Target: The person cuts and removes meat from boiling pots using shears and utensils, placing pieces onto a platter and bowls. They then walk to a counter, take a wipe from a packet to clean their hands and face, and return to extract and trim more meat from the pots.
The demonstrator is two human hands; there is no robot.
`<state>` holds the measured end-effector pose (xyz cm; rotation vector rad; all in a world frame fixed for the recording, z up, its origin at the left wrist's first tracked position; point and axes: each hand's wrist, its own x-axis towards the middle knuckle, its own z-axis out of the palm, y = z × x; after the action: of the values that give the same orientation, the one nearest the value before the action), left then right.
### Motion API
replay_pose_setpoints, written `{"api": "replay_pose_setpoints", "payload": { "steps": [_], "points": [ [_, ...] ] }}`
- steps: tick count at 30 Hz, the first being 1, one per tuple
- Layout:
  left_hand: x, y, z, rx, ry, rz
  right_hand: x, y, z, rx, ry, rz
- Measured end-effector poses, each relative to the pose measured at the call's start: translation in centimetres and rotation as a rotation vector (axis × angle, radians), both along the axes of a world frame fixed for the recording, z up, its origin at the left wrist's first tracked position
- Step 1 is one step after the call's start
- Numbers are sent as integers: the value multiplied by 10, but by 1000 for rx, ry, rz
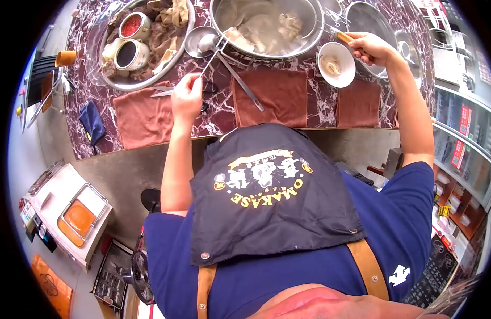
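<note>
My left hand (187, 97) is closed round the handle of a thin metal utensil (208, 63), whose upper end reaches the left rim of a large steaming pot (266, 55). Pale pieces of food lie in the pot. At the right, my right hand (370, 49) grips the wooden handle of a strainer (342, 36), which extends over the pot's right side. Just below that handle stands a white bowl (337, 80) with some pale food inside. A metal ladle (206, 42) rests left of the pot, and metal tongs (242, 85) lie below it.
A large tray (188, 24) at the upper left holds meat and two sauce jars. Brown cloths (272, 98), scissors (163, 91) and a blue cloth (92, 122) lie along the near table edge. More metal pots (370, 21) stand at the upper right.
</note>
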<state>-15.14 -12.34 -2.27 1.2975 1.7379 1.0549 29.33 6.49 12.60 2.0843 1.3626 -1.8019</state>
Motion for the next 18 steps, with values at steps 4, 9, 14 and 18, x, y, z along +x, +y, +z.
{"api": "replay_pose_setpoints", "payload": {
  "steps": [4, 9, 14, 18],
  "points": [
    [54, 71, 25, 218, 466, -232, 11, -12, 3, 11, 70, -48],
    [150, 157, -5, -40, 670, -355, 8, -35, 0, 55, 77, -87],
    [185, 178, -62, -25, 196, -299, 30, -55, -32, 100, 278, -189],
    [171, 191, -72, -87, 93, -334, 24, -64, -27, 98, 342, -356]
  ]
}}
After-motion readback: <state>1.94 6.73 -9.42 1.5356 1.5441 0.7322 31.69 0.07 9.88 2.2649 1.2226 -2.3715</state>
